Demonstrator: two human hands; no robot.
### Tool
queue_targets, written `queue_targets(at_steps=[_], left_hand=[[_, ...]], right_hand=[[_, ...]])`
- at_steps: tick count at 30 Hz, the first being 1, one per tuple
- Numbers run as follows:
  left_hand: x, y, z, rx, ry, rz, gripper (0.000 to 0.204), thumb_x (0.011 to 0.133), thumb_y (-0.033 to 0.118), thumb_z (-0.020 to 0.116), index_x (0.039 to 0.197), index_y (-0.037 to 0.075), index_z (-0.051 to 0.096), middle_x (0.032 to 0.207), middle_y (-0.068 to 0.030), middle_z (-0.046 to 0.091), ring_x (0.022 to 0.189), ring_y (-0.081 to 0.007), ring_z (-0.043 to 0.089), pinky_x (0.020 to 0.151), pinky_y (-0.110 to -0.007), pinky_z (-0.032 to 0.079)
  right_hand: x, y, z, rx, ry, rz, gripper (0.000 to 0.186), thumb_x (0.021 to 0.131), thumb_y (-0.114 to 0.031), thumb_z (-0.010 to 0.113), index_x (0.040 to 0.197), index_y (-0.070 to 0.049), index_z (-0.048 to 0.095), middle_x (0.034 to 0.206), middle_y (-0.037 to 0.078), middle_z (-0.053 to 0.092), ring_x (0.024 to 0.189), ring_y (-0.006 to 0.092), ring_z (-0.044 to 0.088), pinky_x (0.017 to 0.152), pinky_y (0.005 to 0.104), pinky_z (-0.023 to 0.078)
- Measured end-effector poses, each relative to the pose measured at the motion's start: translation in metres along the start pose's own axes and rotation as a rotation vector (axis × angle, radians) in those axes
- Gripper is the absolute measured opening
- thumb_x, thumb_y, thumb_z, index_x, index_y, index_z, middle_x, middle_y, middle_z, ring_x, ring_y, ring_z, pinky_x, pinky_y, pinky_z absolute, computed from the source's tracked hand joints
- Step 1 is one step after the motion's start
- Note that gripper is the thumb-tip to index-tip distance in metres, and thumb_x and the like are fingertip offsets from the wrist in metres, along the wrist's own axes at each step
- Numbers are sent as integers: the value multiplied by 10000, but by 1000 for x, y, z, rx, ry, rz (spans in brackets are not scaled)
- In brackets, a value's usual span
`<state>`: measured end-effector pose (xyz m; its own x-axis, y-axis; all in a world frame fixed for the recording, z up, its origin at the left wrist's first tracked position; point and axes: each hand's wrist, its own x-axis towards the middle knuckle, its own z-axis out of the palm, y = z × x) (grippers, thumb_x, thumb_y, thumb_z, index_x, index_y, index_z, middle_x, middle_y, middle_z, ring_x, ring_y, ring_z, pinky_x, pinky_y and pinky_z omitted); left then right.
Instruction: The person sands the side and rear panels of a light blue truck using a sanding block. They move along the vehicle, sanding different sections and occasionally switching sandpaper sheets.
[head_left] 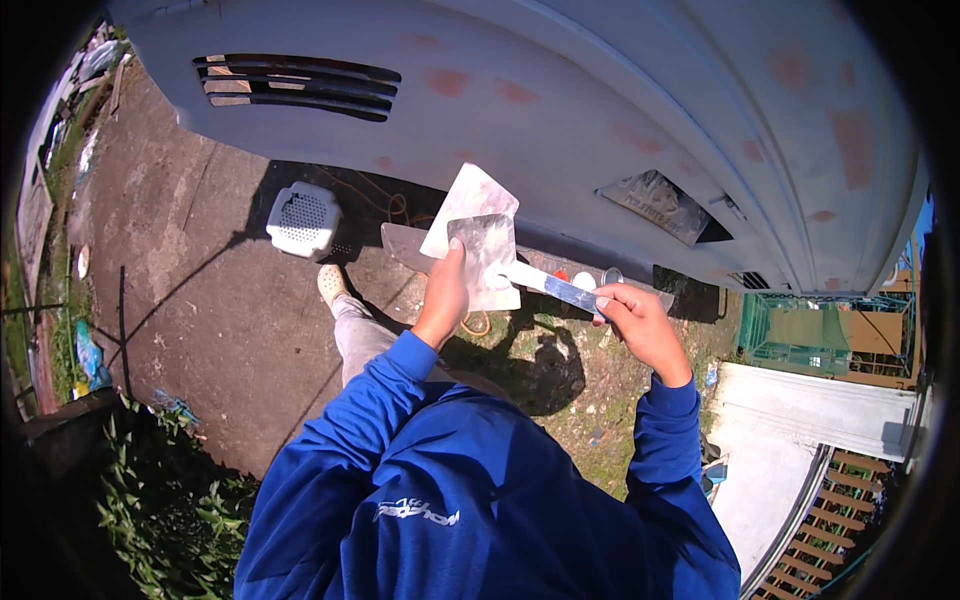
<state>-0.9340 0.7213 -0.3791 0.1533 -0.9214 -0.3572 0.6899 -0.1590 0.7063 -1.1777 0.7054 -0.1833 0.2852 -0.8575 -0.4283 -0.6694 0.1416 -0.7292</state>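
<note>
My left hand (447, 292) is closed on a pale, flat mixing board (470, 195), with the thumb pressed over its face. A greyer square patch or plate (485, 245) lies on the board; I cannot tell whether it is separate. My right hand (637, 322) pinches one end of a narrow, flat spatula (568, 291), which shines bluish near the fingers. Its pale, smeared far end touches or overlaps the board's right side. Just beyond both hands stands a grey vehicle body panel (520, 130) with reddish patches.
A white perforated stool (303, 218) stands left of the board, near my shoe (331, 284). Small containers (583, 281) sit low beneath the panel, behind the spatula. An orange cord (397, 207) lies on the ground. Leafy plants (165, 500) grow at lower left; a slatted wooden piece (830, 520) is at right.
</note>
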Motion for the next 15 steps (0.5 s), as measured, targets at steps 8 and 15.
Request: queue_targets(at_steps=[8,15], left_hand=[[-39,47,9,-246,-68,-84,532,1096,380,439,1370,-71,511,1236,-135,657,1081,-201,663,948,-347,528],[-50,49,-6,-411,-139,-325,496,1080,365,484,1388,-23,509,1284,-158,656,1122,-247,685,954,-392,570]], right_hand=[[-9,-35,27,-574,116,-477,219,949,-67,632,1160,-65,692,958,136,650,872,344,641,760,382,517],[-26,-52,26,-1112,144,-648,424,826,-33,689,1230,-159,659,1039,104,613,927,310,611,768,429,490]])
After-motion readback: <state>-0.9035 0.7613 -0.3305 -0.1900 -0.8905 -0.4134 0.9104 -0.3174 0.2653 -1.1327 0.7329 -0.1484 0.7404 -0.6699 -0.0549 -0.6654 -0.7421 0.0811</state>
